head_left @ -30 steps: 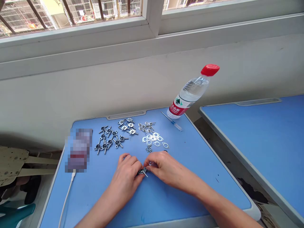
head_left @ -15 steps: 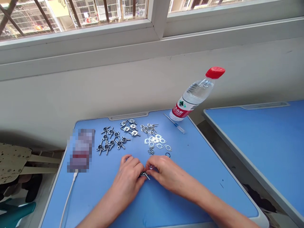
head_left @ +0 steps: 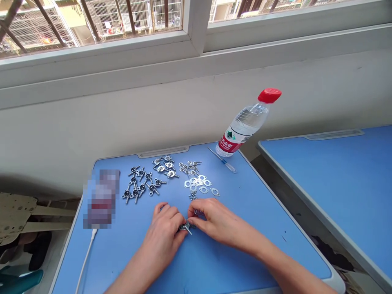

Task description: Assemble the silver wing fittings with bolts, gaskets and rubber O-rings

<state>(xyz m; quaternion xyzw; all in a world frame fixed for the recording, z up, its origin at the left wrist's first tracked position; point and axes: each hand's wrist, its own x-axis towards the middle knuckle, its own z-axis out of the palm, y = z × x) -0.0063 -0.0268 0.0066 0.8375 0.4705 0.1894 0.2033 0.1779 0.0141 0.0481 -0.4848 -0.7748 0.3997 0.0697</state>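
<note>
Both hands low over the blue bench [head_left: 245,265], close together near its middle; the left hand [head_left: 167,226] is narrow, thumb and fingers pinching a small metal part [head_left: 186,227], a thin pin jutting from it toward the near edge; the right hand [head_left: 212,220] is narrow too, its fingertips at that part's right side, a small clear piece [head_left: 199,213] showing in the curl of finger and thumb; what the piece is, I cannot tell.

Just beyond the hands, a little heap of screws [head_left: 192,195]; behind these, flat silver plates [head_left: 203,190], some overlapping; farther back, ring-ended pins [head_left: 192,166] in a loose bunch; to their left, plate-topped fittings [head_left: 161,168]; left again, black-centred fittings [head_left: 142,188], loosely scattered.

At the far right corner, a red-capped water bottle [head_left: 241,126], seen slanting rightward; a slim tool [head_left: 226,164] with a clear handle lies just before it; at the left edge, a pixelated flat object [head_left: 102,196], white cable [head_left: 86,259] running from its near end.
</note>
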